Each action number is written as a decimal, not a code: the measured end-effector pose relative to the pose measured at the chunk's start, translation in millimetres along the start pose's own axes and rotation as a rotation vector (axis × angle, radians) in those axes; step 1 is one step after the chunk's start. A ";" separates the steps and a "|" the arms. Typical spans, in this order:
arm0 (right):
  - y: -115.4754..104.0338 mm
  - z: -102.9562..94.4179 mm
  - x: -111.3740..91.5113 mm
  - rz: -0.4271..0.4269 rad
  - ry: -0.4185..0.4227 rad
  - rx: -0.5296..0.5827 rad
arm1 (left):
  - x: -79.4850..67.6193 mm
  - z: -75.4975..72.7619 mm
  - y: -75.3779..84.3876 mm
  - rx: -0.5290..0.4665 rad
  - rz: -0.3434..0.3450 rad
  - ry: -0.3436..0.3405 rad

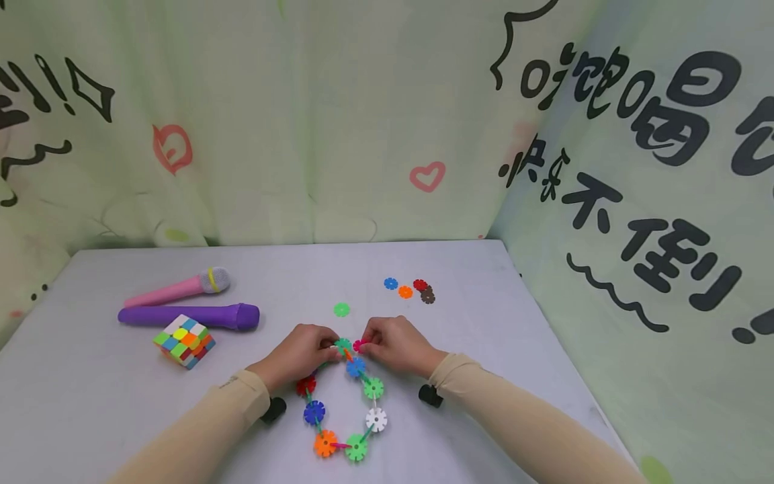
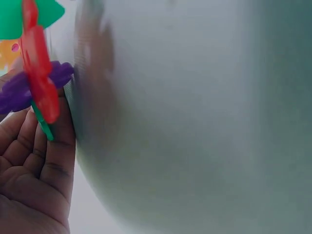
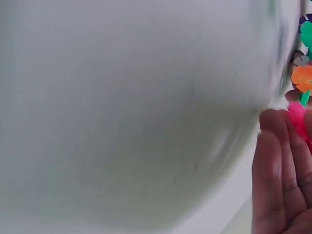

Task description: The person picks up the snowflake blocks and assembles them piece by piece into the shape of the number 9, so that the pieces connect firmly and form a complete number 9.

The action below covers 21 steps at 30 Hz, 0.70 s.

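A loop-shaped chain of notched plastic snowflake discs lies on the table, with an orange disc (image 1: 325, 444), a white disc (image 1: 376, 420) and a dark blue disc (image 1: 314, 412) among its links. At its far end my left hand (image 1: 305, 353) grips the chain beside a green disc (image 1: 342, 345). A purple disc (image 2: 17, 92) and a red disc (image 2: 41, 73) stand in front of that hand's fingers in the left wrist view. My right hand (image 1: 399, 344) pinches a pink disc (image 1: 358, 346), close to the green one. Fingertips partly cover the pink disc (image 3: 296, 114) in the right wrist view.
Beyond the hands lie a loose green disc (image 1: 341, 309) and, to its right, loose blue (image 1: 390, 284), orange (image 1: 405, 292), red (image 1: 420, 285) and brown (image 1: 428, 295) discs. At left are a puzzle cube (image 1: 184, 341), a purple microphone (image 1: 187, 316) and a pink microphone (image 1: 166, 292).
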State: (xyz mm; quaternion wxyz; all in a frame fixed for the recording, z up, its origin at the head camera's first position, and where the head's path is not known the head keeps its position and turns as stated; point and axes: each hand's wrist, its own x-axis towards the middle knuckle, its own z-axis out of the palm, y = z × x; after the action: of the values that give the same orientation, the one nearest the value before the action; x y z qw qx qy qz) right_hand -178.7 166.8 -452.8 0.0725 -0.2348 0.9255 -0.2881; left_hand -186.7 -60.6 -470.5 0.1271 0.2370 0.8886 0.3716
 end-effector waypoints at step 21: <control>4.0 1.7 4.9 0.050 0.044 0.130 | -0.6 0.4 -3.0 -0.013 0.066 -0.021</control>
State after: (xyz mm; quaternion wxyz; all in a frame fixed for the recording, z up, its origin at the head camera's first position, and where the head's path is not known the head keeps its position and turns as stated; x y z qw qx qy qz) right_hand -184.1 166.5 -456.5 0.0746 -0.2000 0.9119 -0.3506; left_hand -186.9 -62.5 -472.9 0.1258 0.2695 0.8763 0.3790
